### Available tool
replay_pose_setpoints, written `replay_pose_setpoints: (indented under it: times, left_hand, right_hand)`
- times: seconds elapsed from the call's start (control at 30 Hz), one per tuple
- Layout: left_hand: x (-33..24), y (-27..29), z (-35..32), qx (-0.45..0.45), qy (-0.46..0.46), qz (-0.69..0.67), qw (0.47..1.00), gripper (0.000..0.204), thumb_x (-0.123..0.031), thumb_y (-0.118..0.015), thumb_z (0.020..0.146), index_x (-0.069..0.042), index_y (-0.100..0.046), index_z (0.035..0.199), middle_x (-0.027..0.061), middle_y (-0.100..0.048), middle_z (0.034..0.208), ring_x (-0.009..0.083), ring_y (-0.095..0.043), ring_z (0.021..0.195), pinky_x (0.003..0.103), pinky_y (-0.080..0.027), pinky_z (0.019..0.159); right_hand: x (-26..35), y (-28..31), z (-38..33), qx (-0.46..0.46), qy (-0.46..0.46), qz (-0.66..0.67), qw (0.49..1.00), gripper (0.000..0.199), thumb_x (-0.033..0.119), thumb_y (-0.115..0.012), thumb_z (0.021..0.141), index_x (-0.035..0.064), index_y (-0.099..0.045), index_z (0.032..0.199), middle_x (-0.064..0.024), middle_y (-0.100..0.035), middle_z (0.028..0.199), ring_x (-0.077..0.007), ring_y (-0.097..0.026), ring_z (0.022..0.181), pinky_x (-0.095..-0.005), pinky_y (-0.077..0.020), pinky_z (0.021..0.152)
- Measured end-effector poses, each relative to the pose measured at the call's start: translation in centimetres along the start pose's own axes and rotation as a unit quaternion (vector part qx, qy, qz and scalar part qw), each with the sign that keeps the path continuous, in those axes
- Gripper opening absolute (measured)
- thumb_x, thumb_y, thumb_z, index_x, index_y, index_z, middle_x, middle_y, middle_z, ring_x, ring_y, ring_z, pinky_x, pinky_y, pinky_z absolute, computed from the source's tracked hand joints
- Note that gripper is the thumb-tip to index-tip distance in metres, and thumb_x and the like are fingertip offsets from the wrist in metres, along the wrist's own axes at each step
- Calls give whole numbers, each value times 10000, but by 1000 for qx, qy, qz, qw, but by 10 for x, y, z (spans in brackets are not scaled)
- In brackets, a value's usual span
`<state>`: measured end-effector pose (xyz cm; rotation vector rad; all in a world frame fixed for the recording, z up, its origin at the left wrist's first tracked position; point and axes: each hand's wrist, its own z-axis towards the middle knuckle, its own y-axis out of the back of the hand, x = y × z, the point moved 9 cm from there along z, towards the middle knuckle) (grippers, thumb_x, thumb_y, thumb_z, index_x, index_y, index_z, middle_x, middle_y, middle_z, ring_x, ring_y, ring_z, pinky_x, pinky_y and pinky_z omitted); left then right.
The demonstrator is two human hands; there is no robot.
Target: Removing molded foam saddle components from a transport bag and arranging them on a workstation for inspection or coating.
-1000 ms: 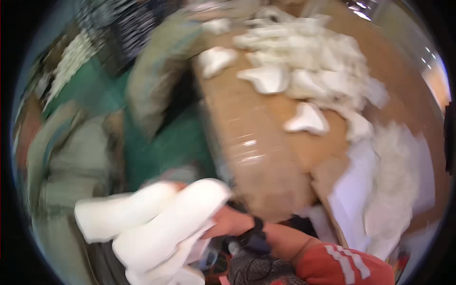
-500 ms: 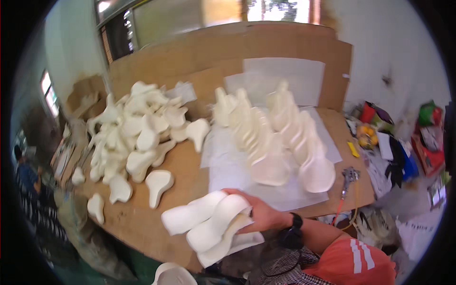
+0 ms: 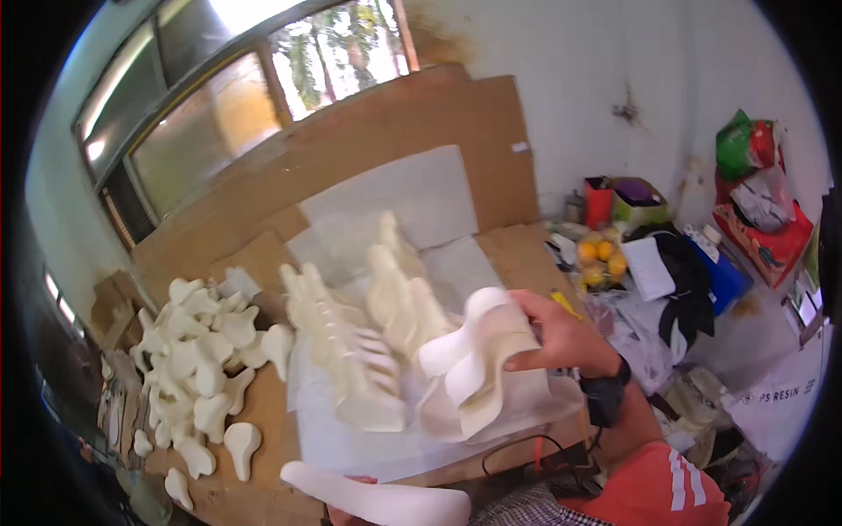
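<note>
Several white bicycle saddle pads point(image 3: 474, 355), bunched together with curved edges outward, are gripped in my right hand point(image 3: 566, 333). They hover over the near end of the right-hand row of cream saddle pads point(image 3: 403, 298) and hide part of it. To the left of that runs a second overlapping row of saddle pads point(image 3: 351, 368). Both rows lie on white sheets point(image 3: 320, 430). At the lower edge, a white saddle pad point(image 3: 377, 498) is seen side-on; my left hand point(image 3: 360, 479) holds it from behind, most of its fingers hidden.
A heap of loose cream saddle pads point(image 3: 197, 359) covers the table's left side, with single pads point(image 3: 243, 447) nearer the front. Cardboard point(image 3: 491, 131) stands along the back. To the right are bagged orange fruit point(image 3: 602, 254), a notepad point(image 3: 649, 270) and a blue folder point(image 3: 715, 276).
My right hand has carried its bunch of saddle pads rightward, over the right row. The pad at the lower edge has risen and tilted, with my left hand now showing behind it. The view has turned right.
</note>
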<state>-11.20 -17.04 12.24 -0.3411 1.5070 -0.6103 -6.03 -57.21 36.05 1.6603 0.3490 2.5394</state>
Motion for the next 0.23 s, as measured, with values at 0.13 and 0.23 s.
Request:
replay_pose_setpoints:
  times: [0.13,0.23]
  left_hand:
    - [27,-161,87,-45,25,82,995,355,-111,-573,831,27,-526,1155,49,-607,1085,200,-608,937,263,-487,783]
    - [71,-239,127,22,56,160,985,486,-139,-603,781,45,-506,1220,61,-608,1079,219,-607,946,324,-479,829]
  right_hand:
    - [-83,28,16,41,7,-154,987,619,327,-817,559,39,-587,1057,-136,-555,1047,-300,-553,963,-375,-448,865]
    - [-108,41,23,37,17,-177,983,641,334,-794,665,52,-549,1186,-133,-507,1231,-306,-507,1129,-410,-402,975]
